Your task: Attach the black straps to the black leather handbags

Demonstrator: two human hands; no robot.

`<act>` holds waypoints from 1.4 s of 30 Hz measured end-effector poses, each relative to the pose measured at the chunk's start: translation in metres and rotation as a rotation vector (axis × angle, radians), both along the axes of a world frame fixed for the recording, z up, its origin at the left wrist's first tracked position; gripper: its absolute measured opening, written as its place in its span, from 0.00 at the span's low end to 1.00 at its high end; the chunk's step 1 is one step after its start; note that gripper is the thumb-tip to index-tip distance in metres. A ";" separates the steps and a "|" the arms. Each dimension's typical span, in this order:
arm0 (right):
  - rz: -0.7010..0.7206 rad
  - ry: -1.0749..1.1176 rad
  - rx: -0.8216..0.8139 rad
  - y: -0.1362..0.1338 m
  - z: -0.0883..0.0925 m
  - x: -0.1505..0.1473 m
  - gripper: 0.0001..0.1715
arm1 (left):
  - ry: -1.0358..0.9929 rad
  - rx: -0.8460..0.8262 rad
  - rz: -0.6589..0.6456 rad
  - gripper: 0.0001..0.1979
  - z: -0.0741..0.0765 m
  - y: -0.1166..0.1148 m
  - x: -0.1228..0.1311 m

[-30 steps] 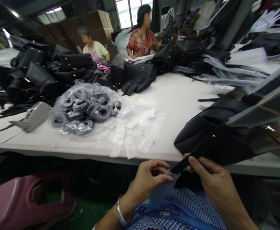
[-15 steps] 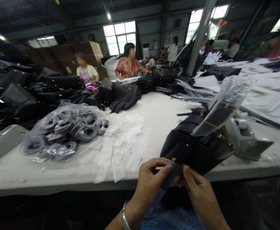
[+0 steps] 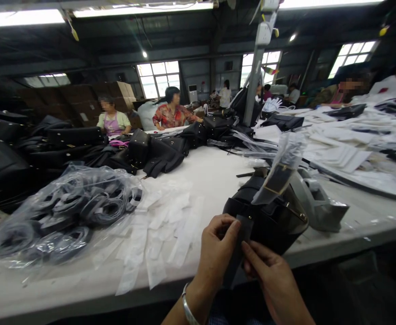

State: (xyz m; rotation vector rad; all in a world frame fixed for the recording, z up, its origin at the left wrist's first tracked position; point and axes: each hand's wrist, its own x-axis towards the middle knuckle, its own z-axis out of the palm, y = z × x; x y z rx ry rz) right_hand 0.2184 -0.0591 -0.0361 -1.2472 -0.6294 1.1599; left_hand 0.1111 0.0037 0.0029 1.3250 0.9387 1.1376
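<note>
My left hand pinches a strip of translucent plastic film between thumb and fingers. The film lies along a black strap that hangs toward my lap. Just to the right, my right hand is closed on the strap's edge, thumb on top; its other fingers are partly hidden. Beyond both hands a black handbag with gold fittings rests at the table's front edge. A plastic-wrapped black piece with a gold-coloured edge sticks up from the bag.
Loose white strips lie left of my hands, beside a clear bag of rolled straps. A grey tape dispenser stands right of the handbag. More black bags are heaped behind. Co-workers sit across the table.
My view has tilted up and turned slightly right. My right hand has shifted lower along the strap, and the film now lies flatter over it.
</note>
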 end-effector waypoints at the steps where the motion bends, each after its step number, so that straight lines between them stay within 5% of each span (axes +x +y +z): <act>1: -0.002 -0.017 -0.006 0.000 -0.001 0.000 0.21 | 0.002 -0.005 0.001 0.12 -0.003 -0.003 -0.003; 8: -0.021 -0.068 -0.012 0.000 0.002 -0.003 0.24 | 0.081 -0.057 0.022 0.12 -0.030 -0.027 -0.017; 21: 0.009 -0.032 0.035 0.005 0.021 0.004 0.22 | 0.001 0.078 0.117 0.06 -0.034 -0.037 -0.011; 24: -0.014 -0.059 0.027 0.009 0.026 0.003 0.24 | 0.057 0.227 0.146 0.05 -0.033 -0.039 -0.013; 32: -0.034 -0.196 0.007 0.012 0.029 0.009 0.28 | 0.426 0.940 0.146 0.14 -0.035 -0.036 -0.024; 37: 0.068 -0.214 0.028 0.003 0.036 0.010 0.28 | 0.731 1.133 0.061 0.14 -0.026 -0.029 -0.036; 42: 0.100 -0.476 -0.003 0.001 0.041 0.006 0.28 | 0.801 1.199 0.003 0.14 -0.029 -0.026 -0.040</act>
